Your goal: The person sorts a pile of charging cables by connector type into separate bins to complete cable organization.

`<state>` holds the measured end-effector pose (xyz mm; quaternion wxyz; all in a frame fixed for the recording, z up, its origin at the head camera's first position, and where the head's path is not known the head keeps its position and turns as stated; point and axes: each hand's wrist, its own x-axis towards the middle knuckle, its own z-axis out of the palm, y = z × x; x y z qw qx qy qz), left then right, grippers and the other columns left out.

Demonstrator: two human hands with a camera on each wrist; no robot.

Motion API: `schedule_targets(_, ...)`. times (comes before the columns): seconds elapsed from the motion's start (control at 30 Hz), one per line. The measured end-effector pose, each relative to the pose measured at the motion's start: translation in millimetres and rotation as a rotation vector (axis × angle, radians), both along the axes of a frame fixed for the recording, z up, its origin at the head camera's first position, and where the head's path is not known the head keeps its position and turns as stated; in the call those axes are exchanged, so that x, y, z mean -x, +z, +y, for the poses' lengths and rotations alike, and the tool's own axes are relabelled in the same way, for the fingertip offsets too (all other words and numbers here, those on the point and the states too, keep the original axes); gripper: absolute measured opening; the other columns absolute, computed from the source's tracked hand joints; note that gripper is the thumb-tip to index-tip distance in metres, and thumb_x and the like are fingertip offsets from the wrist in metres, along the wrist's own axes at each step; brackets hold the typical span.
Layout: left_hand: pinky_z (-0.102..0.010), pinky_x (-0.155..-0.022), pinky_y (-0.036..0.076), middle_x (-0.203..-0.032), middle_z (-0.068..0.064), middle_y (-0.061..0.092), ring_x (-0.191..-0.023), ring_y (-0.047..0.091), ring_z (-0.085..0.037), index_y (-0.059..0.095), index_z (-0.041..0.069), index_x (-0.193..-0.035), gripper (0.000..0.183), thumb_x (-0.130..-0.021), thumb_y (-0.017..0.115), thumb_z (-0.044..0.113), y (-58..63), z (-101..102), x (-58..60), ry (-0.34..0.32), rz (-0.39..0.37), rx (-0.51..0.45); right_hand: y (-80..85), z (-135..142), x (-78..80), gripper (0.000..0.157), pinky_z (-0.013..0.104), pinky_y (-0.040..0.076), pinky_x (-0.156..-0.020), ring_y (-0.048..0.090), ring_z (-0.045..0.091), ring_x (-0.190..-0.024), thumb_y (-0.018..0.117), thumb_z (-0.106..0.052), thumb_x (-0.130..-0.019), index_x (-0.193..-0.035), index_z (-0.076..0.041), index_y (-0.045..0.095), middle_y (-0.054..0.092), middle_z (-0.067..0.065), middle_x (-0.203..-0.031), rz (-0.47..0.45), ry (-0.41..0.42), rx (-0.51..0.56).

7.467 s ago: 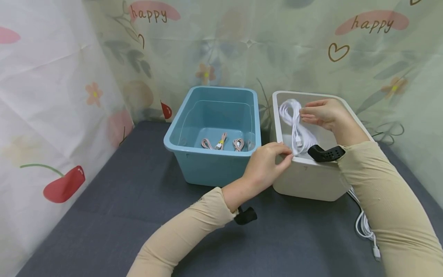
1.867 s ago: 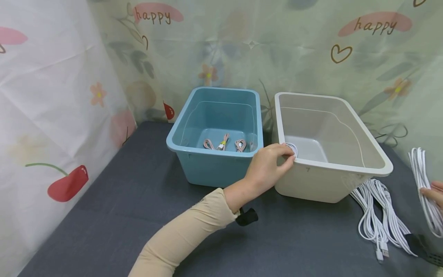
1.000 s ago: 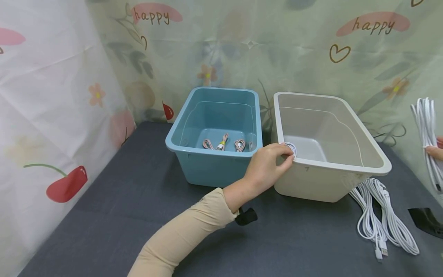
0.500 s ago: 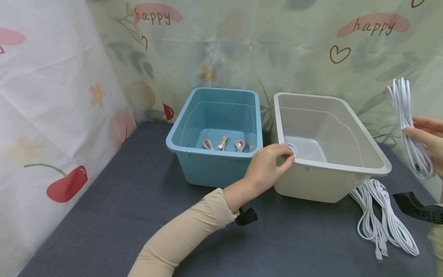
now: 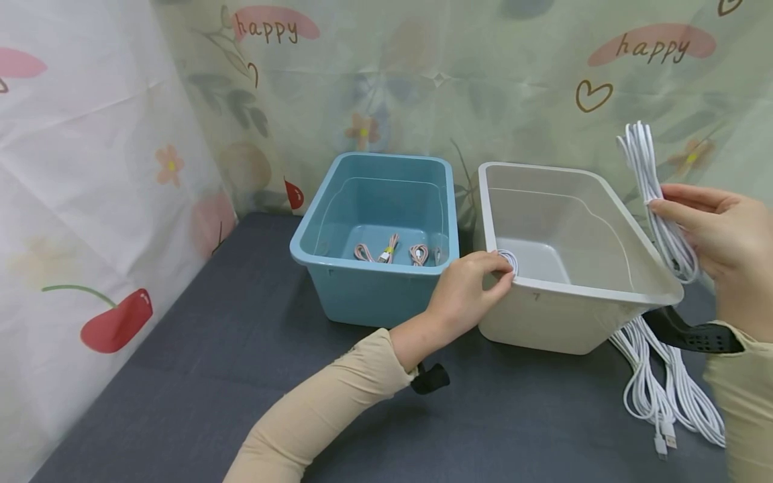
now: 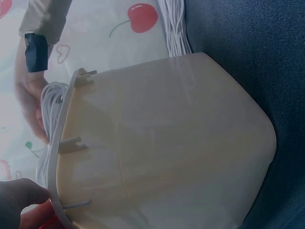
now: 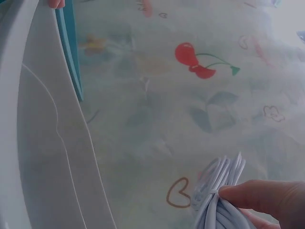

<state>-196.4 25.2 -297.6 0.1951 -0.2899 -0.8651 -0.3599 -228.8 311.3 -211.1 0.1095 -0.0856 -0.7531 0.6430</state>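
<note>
We find the right hand (image 5: 725, 235) with thumb and fingers closed in a pinch around a long white plastic-sheathed cable bundle (image 5: 646, 174), held aloft, loops showing above and below the fingers. Left of those fingers stands a deep rectangular off-white plastic bin (image 5: 543, 318); the right wrist view shows the two apart. The left hand (image 5: 461, 285) pinches that bin's near-left rim; just inside, by its fingertips, a small white cable coil (image 5: 508, 260), contact unclear. Farther left of these fingers, a rectangular blue plastic bin (image 5: 386, 288) holds thin pink cables (image 5: 419, 253). Below the right fingers, long loose-looped white cables (image 5: 694, 406) lie on a dark cloth-covered table (image 5: 181, 376). We judge the step a carry, bundle not yet in either bin. If the off-white bin is meant, the next move calls for shifting the fingers leftward, lower loop clear of the rim, before lowering and letting go.
</note>
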Motion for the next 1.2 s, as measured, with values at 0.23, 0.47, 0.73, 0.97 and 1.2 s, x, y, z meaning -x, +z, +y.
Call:
schedule_targets(0.23,-0.011,-0.092,0.043,-0.102,0.003,0.068,-0.115,0.055,-0.006,0.071,0.012,-0.098,0.017,-0.089,0.058,0.019,-0.5,-0.1,0.3,-0.003,-0.002,-0.004,10.0,-18.3,11.1,0.015,0.016,0.047,-0.050,0.054,-0.003,-0.065,0.080,-0.029,-0.065,-0.077,-0.033,0.072,0.063,-0.020,-0.069,-0.064,0.047,-0.068)
schedule_targets(0.47,-0.011,-0.092,0.043,-0.102,0.003,0.068,-0.115,0.055,-0.007,0.071,0.013,-0.098,0.017,-0.088,0.058,0.019,0.0,0.3,0.2,0.001,0.001,-0.003,17.0,-30.0,25.3,0.015,0.019,0.048,-0.052,0.059,0.001,-0.065,0.079,-0.016,-0.068,-0.078,-0.026,0.074,0.066,-0.013,-0.071,-0.092,0.143,0.108)
schedule_targets(0.73,-0.011,-0.092,0.043,-0.102,0.003,0.068,-0.115,0.055,-0.005,0.071,0.013,-0.098,0.016,-0.089,0.058,0.019,-0.3,0.2,0.2,0.002,0.003,0.000,14.4,-45.2,38.0,0.012,0.019,0.048,-0.055,0.057,0.002,-0.065,0.077,-0.013,-0.070,-0.074,-0.024,0.074,0.064,-0.011,-0.070,-0.130,0.186,0.170)
schedule_targets(0.97,-0.011,-0.091,0.043,-0.101,0.003,0.068,-0.114,0.055,-0.005,0.071,0.013,-0.097,0.016,-0.089,0.058,0.018,-0.9,0.1,0.5,0.000,0.012,-0.003,6.5,-55.3,48.2,0.013,0.018,0.047,-0.055,0.057,0.001,-0.063,0.075,-0.012,-0.072,-0.070,-0.024,0.074,0.065,-0.010,-0.067,-0.141,0.227,0.191)
schedule_targets(1.2,-0.010,-0.090,0.043,-0.100,0.003,0.068,-0.114,0.056,-0.006,0.071,0.013,-0.097,0.017,-0.089,0.057,0.018,-1.2,-0.1,0.8,-0.007,0.016,-0.005,-0.1,-60.1,56.1,0.015,0.018,0.047,-0.056,0.058,0.001,-0.062,0.073,-0.010,-0.075,-0.067,-0.024,0.073,0.065,-0.010,-0.066,-0.182,0.246,0.221)
